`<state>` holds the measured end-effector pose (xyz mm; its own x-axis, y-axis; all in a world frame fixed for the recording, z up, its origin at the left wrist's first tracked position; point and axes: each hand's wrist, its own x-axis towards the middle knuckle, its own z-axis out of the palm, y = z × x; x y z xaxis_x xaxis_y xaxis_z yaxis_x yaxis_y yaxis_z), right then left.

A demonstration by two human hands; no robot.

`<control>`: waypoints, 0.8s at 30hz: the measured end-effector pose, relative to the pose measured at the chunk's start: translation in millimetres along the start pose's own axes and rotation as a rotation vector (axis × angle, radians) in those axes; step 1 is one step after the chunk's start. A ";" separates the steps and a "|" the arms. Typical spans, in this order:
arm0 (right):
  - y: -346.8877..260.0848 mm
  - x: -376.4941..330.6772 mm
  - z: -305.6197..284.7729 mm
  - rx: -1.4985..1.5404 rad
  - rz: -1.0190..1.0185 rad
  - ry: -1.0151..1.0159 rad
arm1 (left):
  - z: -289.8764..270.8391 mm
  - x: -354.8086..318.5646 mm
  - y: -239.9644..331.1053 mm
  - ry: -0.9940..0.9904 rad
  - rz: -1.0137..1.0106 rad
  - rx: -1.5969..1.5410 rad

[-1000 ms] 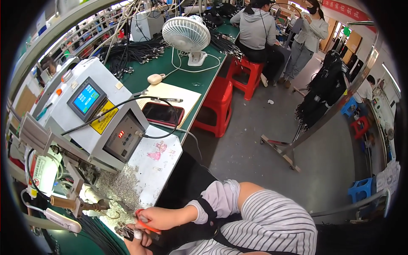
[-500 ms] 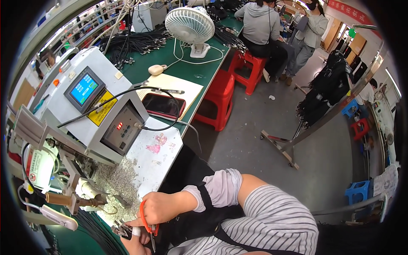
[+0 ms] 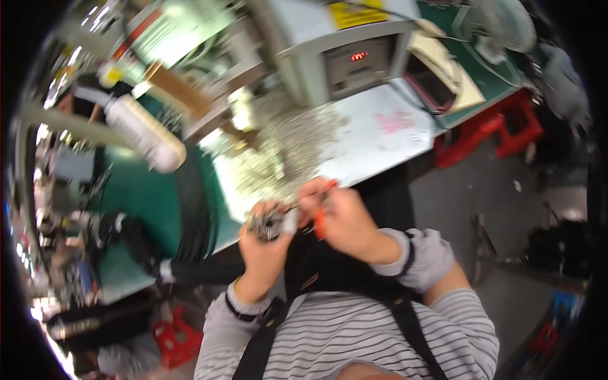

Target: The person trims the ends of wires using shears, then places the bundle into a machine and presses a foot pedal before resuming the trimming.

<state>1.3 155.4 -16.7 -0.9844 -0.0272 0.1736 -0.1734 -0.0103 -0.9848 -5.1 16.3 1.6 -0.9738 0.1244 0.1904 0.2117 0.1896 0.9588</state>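
Holding, left side: from my far-off seat I see the left hand [image 3: 259, 256] curled round a bunch of silver ends [image 3: 269, 227]; they are too blurry for me to count.
Left thumb: it has a white wrap [image 3: 289, 222], close to the other hand's fingers.
Holding, right side: I see the right hand [image 3: 347, 220] closed on scissors with orange handles [image 3: 319, 224]; I cannot tell if the blades are apart.
Where the bunch is: up in the left hand, in front of the black apron [image 3: 316, 269], near the edge of the white board [image 3: 373, 153].
On the board: a big heap of tiny silver bits [image 3: 297, 136], and a pink picture [image 3: 394, 121] to the right.
Grey machine [image 3: 342, 79]: it stands behind the board, with red lights [image 3: 359, 57] glowing.
Green table [image 3: 133, 180]: long black cords [image 3: 195, 209] lie there, on the left.
Back right: I see a phone [image 3: 430, 83] on pale paper [image 3: 467, 93], near a fan [image 3: 503, 22].
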 end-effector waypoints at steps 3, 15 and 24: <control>-10.1 0.1 -2.1 0.523 0.264 -0.072 | -8.0 8.3 13.2 -0.077 -0.508 -0.335; -8.4 -4.7 -6.8 0.011 0.279 -0.136 | -19.5 10.1 16.8 -0.018 -0.399 -0.385; 1.7 -9.5 7.2 -0.491 0.110 -0.142 | -12.3 11.2 19.9 0.006 -0.337 -0.259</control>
<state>10.6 148.4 -19.9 -0.9900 -0.1371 0.0340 -0.0952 0.4693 -0.8779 -12.9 9.5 25.4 -0.9856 0.0917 -0.1418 -0.1453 -0.0326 0.9888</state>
